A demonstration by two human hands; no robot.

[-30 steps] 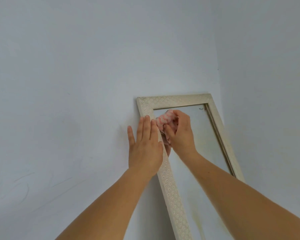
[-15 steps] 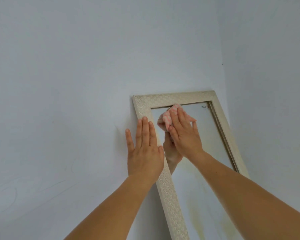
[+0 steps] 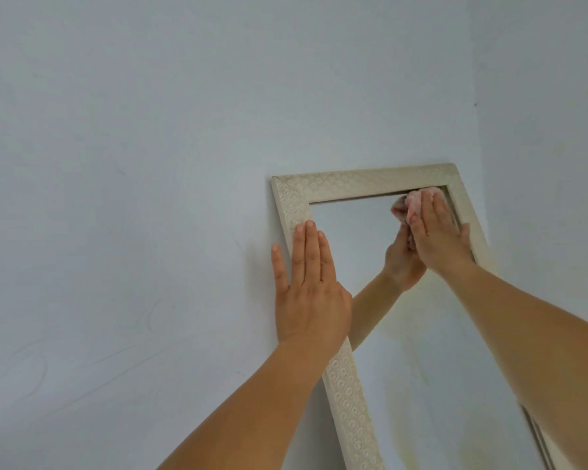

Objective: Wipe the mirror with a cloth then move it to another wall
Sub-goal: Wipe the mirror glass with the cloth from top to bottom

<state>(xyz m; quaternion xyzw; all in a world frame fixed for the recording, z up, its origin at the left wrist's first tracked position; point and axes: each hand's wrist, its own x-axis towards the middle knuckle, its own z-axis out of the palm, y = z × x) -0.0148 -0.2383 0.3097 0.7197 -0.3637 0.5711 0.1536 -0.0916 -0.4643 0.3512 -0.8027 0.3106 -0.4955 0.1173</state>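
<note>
A tall mirror (image 3: pixel 360 232) in a cream patterned frame (image 3: pixel 353 183) stands against the pale wall near a room corner. My left hand (image 3: pixel 308 286) lies flat, fingers together, on the frame's left side and the wall beside it. My right hand (image 3: pixel 437 232) presses a pink cloth (image 3: pixel 413 201) against the glass at the top right corner, just under the top rail. The glass reflects my right hand and forearm. The mirror's lower part runs out of view.
The pale blue wall (image 3: pixel 133 164) spreads left of and above the mirror, with faint scuff marks low down. A second wall (image 3: pixel 540 147) meets it at a corner just right of the frame.
My right hand has slid the cloth from the top left of the glass across to the top right corner. My left hand has stayed flat on the frame's left side.
</note>
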